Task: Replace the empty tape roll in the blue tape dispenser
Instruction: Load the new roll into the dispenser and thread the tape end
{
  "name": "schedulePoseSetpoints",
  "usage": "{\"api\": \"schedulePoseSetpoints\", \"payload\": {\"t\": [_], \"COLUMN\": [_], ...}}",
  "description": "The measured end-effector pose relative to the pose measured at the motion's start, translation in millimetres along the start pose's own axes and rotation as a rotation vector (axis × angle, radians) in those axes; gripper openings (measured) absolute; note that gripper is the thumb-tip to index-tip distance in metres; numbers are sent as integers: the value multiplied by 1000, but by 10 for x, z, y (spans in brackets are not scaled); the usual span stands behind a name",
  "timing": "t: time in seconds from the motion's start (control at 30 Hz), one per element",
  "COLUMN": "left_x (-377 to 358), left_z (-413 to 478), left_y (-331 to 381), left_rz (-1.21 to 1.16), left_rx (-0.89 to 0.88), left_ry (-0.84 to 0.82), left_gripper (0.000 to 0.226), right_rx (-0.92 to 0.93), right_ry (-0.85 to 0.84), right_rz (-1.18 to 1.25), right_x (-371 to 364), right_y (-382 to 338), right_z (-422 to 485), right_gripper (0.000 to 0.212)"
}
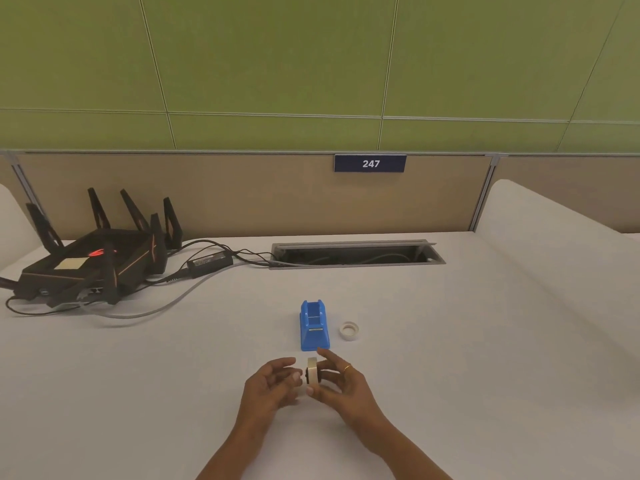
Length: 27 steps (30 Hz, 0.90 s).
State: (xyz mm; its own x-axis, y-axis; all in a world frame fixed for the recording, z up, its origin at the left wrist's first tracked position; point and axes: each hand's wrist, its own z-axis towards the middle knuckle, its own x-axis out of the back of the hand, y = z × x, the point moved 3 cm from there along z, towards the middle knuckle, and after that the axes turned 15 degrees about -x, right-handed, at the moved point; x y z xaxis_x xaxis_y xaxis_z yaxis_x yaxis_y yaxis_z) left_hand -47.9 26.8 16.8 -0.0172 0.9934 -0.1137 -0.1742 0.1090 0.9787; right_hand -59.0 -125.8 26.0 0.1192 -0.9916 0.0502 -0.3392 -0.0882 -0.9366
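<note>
The blue tape dispenser (313, 326) stands on the white table, its roll bay open and nothing in it. An empty white tape core (348, 331) lies flat just to its right. In front of the dispenser my right hand (341, 382) holds a cream tape roll (311, 373) upright, edge toward me, with a black hub in its centre. My left hand (272, 384) is beside the roll on its left, fingers curled, fingertips at the black hub; whether they grip it I cannot tell.
A black router (93, 258) with several antennas sits at the back left, with a power brick (210, 262) and cables (156, 306) trailing across the table. An open cable slot (356, 255) runs along the back edge. A white divider (554, 271) rises on the right.
</note>
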Motion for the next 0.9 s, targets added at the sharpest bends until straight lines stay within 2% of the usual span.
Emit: {"api": "schedulePoseSetpoints", "payload": {"t": [0.2, 0.4, 0.6, 0.73, 0.9], "left_x": [-68, -144, -212, -274, -356], "left_z": [276, 574, 808, 912, 984], "left_y": [10, -10, -67, -114, -70], "left_rz": [107, 252, 328, 427, 451], "left_rx": [-44, -104, -131, -121, -154], "left_ry": [45, 43, -72, -178, -266], "left_gripper": [21, 30, 61, 84, 97], "right_rx": [55, 147, 223, 236, 219], "right_ry": [14, 42, 119, 149, 141], "right_rz": [8, -135, -240, -348, -460], "right_x": [110, 161, 236, 293, 347], "right_y": [-255, -570, -770, -802, -762], "right_z": [193, 493, 882, 1119, 1314], "right_gripper": [49, 44, 51, 47, 51]}}
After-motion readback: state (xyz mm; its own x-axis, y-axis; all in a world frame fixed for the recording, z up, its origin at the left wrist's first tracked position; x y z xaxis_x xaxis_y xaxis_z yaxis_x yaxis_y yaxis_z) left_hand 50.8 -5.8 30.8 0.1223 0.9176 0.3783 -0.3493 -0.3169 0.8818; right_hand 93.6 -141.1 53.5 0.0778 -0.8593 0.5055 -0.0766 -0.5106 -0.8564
